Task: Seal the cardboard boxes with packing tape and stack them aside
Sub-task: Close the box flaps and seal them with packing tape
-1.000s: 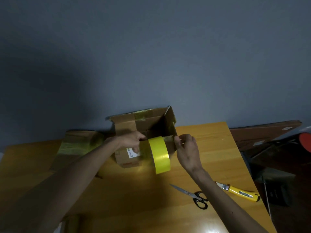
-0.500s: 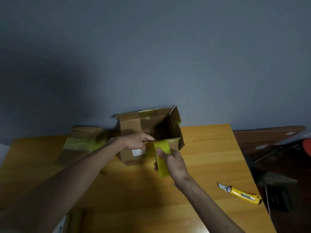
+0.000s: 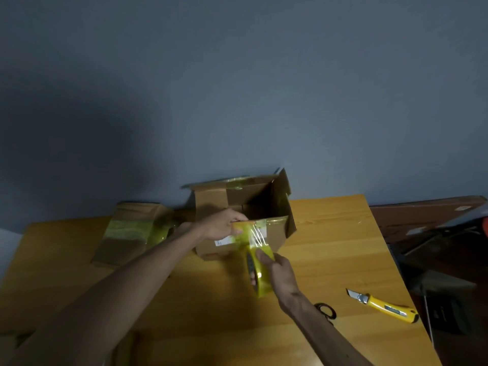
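Tape (image 3: 257, 238) stretches from box (image 3: 276, 237) flap, pinched there by left hand (image 3: 220, 225), to roll (image 3: 264, 285) gripped by right hand (image 3: 281, 273).

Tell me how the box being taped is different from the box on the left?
The open cardboard box has flaps standing up, showing its inside; the closed box lies shut with tape across its top. The left hand holds the open cardboard box while the right hand grips the tape roll stuck to it; nobody touches the closed box. Both are brown cardboard on the wooden table.
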